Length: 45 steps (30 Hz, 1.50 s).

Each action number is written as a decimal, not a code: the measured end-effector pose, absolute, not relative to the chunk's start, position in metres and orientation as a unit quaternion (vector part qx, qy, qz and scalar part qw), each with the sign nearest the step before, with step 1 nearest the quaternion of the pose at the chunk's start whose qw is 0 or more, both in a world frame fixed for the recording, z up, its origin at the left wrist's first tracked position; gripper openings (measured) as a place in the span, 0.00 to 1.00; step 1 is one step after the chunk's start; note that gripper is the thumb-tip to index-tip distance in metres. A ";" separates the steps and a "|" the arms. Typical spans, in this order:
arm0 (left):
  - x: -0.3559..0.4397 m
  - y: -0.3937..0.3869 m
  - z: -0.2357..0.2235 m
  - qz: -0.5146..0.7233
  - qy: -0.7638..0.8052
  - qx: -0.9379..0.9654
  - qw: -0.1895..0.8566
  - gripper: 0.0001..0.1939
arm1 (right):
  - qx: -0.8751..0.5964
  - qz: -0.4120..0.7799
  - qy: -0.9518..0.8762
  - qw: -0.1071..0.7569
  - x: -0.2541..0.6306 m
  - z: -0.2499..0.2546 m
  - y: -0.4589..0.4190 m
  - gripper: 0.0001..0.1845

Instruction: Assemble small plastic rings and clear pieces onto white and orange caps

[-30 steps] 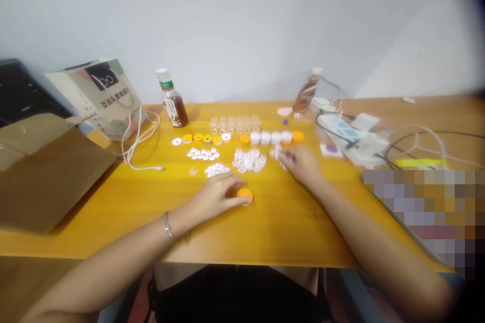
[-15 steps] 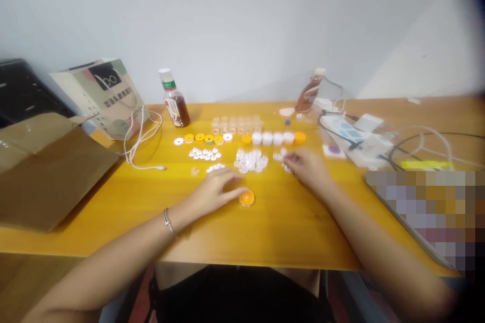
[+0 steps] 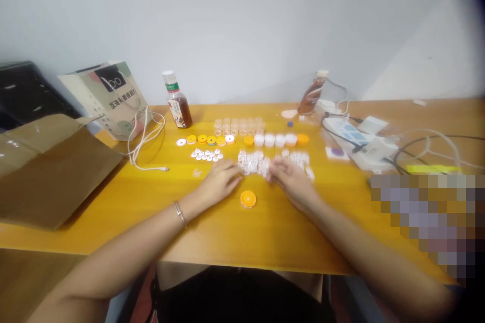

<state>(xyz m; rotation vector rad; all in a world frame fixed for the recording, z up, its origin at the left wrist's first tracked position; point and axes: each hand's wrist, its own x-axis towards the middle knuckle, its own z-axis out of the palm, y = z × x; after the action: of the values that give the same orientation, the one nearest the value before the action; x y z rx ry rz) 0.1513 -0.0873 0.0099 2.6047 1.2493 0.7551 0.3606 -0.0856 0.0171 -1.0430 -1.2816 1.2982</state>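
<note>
Bare table point(image 3: 265, 232) lies open near the edge; farther back, small white parts point(image 3: 253, 161) crowd it.

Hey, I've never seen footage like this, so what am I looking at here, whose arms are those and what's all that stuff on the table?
This is one picture from a camera worn on a person's head, looking forward and down, so the two bare arms are that person's own. The left hand, with a bracelet at its wrist, and the right hand both rest on a yellow wooden table, fingertips at a pile of small white plastic rings. Whether either hand grips anything is too blurred to tell. An orange cap lies alone between the hands, nearer the person. Behind the pile runs a row of orange and white caps. Farther back stand a tea bottle, a paper bag and a power strip.
</note>
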 end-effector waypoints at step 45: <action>0.143 -0.094 0.024 0.443 0.384 0.634 0.505 0.14 | -0.373 0.716 -0.392 0.441 0.334 0.013 -0.108 0.14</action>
<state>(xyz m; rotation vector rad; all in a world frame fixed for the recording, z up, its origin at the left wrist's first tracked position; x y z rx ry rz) 0.1428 -0.0941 0.0242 1.5298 0.9271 1.0683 0.3335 -0.1084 0.0129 -0.9250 -0.9741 1.7775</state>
